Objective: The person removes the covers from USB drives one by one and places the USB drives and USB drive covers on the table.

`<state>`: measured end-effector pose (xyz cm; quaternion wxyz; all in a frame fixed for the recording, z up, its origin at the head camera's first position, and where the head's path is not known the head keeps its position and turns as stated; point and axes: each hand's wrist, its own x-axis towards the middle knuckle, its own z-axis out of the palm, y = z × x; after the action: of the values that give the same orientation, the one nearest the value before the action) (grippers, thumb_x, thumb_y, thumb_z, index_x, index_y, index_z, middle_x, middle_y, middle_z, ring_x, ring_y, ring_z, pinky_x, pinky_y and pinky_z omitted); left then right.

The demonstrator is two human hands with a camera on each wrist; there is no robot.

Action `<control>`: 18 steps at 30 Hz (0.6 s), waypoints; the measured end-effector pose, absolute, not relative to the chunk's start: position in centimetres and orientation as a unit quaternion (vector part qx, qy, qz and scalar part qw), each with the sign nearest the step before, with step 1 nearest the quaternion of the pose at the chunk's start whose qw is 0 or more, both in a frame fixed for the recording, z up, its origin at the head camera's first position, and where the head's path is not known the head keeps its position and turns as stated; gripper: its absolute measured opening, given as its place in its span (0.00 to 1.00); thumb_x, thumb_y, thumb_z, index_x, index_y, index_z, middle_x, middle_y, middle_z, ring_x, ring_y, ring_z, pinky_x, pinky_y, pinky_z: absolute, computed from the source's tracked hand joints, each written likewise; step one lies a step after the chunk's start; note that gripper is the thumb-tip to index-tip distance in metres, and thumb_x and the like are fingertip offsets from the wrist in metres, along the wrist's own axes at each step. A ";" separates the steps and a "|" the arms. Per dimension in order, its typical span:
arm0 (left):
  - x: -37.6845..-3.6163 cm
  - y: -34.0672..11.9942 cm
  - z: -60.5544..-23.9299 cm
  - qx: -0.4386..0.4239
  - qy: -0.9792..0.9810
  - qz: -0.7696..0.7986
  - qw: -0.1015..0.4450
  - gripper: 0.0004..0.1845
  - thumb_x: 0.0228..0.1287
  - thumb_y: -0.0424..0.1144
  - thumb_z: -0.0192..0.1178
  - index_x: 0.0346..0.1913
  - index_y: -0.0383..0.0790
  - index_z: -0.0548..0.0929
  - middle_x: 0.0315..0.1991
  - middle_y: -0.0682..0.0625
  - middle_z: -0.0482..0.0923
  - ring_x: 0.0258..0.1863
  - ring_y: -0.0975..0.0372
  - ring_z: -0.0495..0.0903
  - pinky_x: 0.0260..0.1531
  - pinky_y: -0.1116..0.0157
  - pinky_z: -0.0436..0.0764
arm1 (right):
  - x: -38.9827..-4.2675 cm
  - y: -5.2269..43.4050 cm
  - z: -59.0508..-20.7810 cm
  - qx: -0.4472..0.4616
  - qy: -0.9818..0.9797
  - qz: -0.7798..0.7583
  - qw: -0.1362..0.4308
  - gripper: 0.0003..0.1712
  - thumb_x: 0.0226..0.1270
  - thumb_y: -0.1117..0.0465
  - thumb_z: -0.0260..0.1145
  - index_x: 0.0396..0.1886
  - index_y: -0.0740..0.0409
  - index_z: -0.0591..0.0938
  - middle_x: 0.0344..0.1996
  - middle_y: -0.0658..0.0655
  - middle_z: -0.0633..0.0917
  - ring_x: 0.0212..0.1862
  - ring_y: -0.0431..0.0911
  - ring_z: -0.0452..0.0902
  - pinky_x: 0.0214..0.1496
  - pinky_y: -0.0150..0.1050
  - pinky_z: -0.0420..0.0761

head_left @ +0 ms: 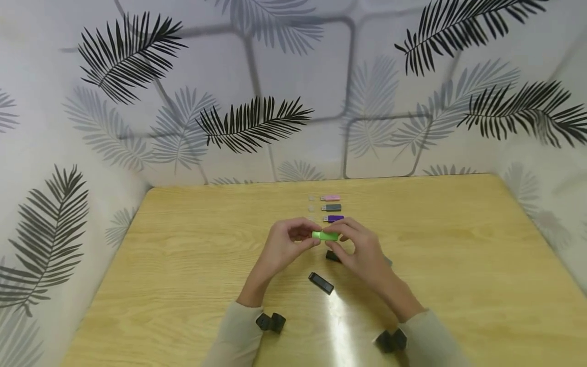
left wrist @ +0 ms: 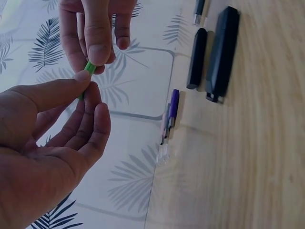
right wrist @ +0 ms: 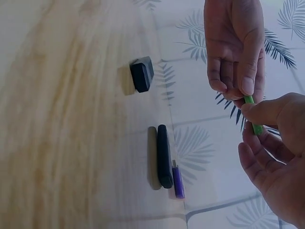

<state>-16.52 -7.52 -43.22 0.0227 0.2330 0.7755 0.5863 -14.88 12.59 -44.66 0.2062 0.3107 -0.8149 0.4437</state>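
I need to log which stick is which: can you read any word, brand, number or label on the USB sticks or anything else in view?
No readable text in any view.
Green stick, pinched by left hand and right hand: no print shows.
Pink stick, grey stick, purple stick: too small to tell.
Black stick on the table: plain surface, no marking visible.
Wall: leaf pattern only.
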 end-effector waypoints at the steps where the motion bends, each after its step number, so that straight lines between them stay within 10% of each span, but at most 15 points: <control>1: -16.6 -7.4 -43.1 0.235 0.774 0.587 0.021 0.09 0.57 0.31 0.67 0.42 0.39 0.84 0.39 0.48 0.83 0.37 0.58 0.82 0.40 0.63 0.82 | -14.9 12.7 -44.5 0.308 -0.816 0.443 0.205 0.15 0.54 0.71 0.72 0.43 0.60 0.83 0.42 0.52 0.82 0.41 0.43 0.79 0.36 0.41 0.83; 18: -15.0 -6.5 -40.3 0.229 0.761 0.607 0.021 0.09 0.58 0.25 0.64 0.42 0.26 0.81 0.36 0.35 0.81 0.34 0.46 0.82 0.37 0.51 0.82 | -15.1 13.7 -43.7 0.296 -0.839 0.417 0.184 0.14 0.56 0.67 0.72 0.43 0.56 0.84 0.42 0.48 0.82 0.42 0.39 0.77 0.38 0.36 0.81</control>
<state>-15.04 -6.53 -40.33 0.0206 0.2292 0.7610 0.6066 -15.06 13.75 -43.66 0.1836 0.2963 -0.8392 0.4174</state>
